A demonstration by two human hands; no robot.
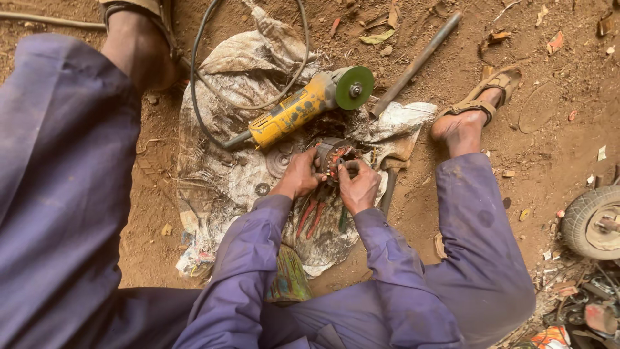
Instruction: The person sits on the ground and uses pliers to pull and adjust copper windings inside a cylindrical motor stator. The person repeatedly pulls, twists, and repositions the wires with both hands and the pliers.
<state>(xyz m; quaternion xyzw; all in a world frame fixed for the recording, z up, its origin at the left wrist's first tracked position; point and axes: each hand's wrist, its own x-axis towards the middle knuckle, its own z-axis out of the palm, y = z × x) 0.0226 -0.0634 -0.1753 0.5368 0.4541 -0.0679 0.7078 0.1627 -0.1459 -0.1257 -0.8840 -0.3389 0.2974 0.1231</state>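
We steady the round motor part (336,157) on the sack (219,174): left hand (298,176) clasps its side, right hand (359,186) pinches its rim (wires are delicate), grinder (303,106) just beyond.

A sack (226,168) lies spread on the dirt ground (549,148) between the person's legs. On it, at the far side, rests an angle grinder (303,106), its disc (354,87) to the right and its cable (206,77) looping off to the left. Just nearer, the left hand (298,176) and right hand (359,187) meet around a motor part (336,155). Beneath the wrists lie what seem to be pliers (311,216). A rod (416,63) slants away behind the grinder; a wheel (591,220) sits far right.
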